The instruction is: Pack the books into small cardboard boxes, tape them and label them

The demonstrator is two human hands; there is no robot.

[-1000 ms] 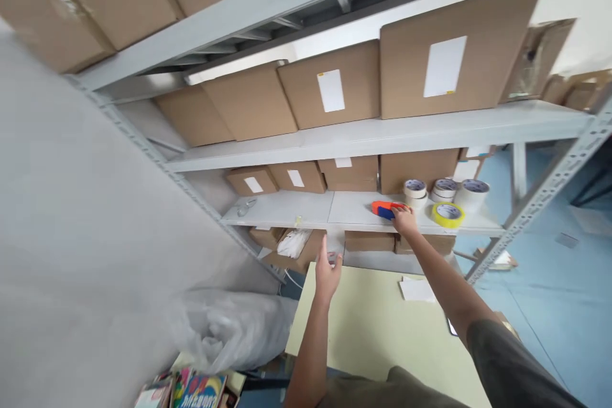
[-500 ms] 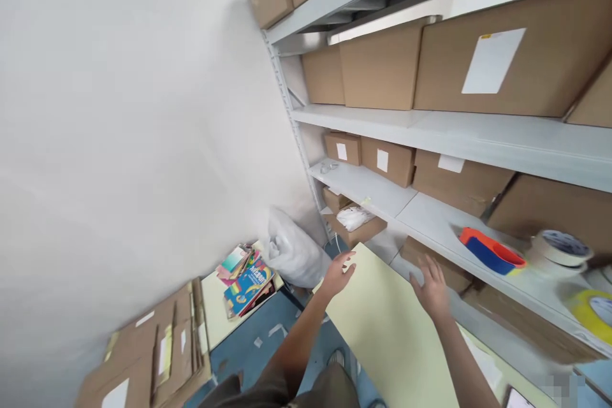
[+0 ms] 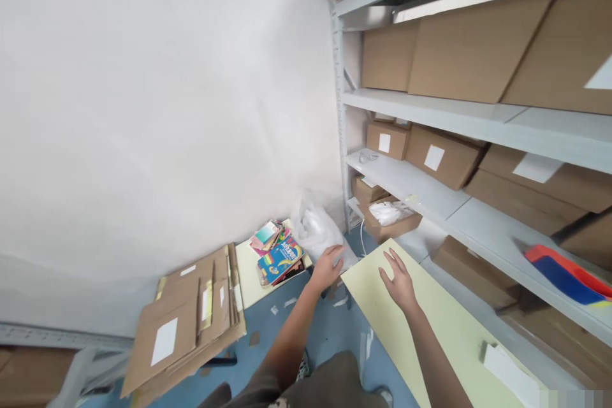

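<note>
Both of my hands are held out in front of me with nothing in them. My left hand, its fingers apart, is in front of the white plastic bag, near the far left corner of the pale yellow table. Over that same table is my right hand, fingers spread; whether it touches the surface I cannot tell. Left of the bag, colourful books lie piled on a smaller pale table.
Flattened cardboard boxes lean at the lower left. Grey shelving with cardboard boxes runs along the right, holding a red and blue holder. Paper scraps litter the blue floor. A folded white paper lies on the yellow table.
The view has turned left, so shelves and books appear further right. My right hand has come closer to my left hand. The tape rolls have left the view.
</note>
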